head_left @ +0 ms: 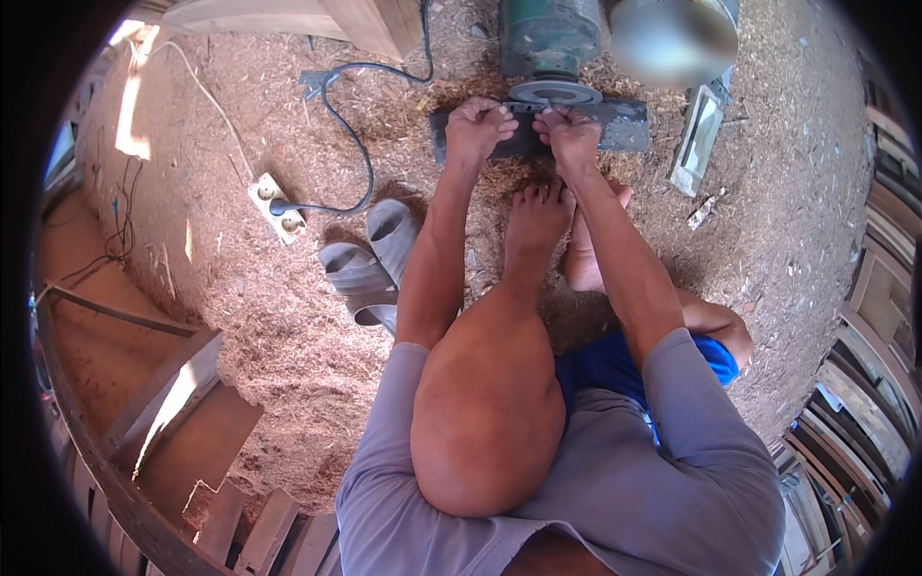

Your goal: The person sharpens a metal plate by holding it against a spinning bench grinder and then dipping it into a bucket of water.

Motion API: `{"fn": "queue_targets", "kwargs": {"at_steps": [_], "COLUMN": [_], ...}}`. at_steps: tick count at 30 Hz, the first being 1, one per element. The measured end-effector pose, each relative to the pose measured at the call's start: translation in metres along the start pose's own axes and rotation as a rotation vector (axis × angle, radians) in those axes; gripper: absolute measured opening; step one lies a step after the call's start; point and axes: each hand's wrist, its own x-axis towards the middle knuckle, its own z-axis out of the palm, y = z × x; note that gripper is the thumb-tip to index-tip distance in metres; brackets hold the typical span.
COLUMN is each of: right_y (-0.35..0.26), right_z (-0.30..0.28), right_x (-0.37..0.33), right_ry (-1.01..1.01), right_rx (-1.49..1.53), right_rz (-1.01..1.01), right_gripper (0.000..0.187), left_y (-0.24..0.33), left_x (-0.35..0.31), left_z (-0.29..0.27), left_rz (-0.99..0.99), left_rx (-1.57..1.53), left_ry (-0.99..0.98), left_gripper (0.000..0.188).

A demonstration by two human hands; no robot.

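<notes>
Both my hands are close together at a grey grinding wheel (555, 92), which is mounted on the front of a green motor (549, 38). My left hand (477, 130) is closed in a pinch left of the wheel's lower edge. On the other side, my right hand (569, 134) pinches with its fingertips just below the wheel. A narrow dark edge shows between the two sets of fingers; what they grip cannot be made out. Beneath the hands lies a dark flat board (624, 127), running crosswise in front of the motor.
A round metal container (674, 43) stands right of the motor, with a pale rectangular frame (698, 139) near it. To the left, a power strip (278, 208) has a dark cable (369, 163) plugged in. Grey slippers (357, 267) lie beside my left forearm. Wood shavings cover the ground.
</notes>
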Motion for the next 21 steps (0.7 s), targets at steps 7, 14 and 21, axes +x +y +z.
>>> {"fn": "queue_targets", "kwargs": {"at_steps": [7, 14, 21], "right_y": [0.003, 0.001, -0.027], "right_z": [0.002, 0.000, -0.021], "right_x": [0.001, -0.001, -0.069], "right_ry": [-0.011, -0.093, -0.344], "right_rx": [-0.037, -0.091, 0.069], "right_rz": [0.002, -0.032, 0.170], "right_gripper": [0.016, 0.016, 0.019], "left_y": [0.003, 0.008, 0.017], "left_x": [-0.003, -0.012, -0.060], "left_z": [-0.002, -0.002, -0.022], "left_rz": [0.005, 0.033, 0.054], "left_rx": [-0.016, -0.021, -0.166], "left_ry": [-0.001, 0.026, 0.004], "left_gripper": [0.009, 0.009, 0.011]}}
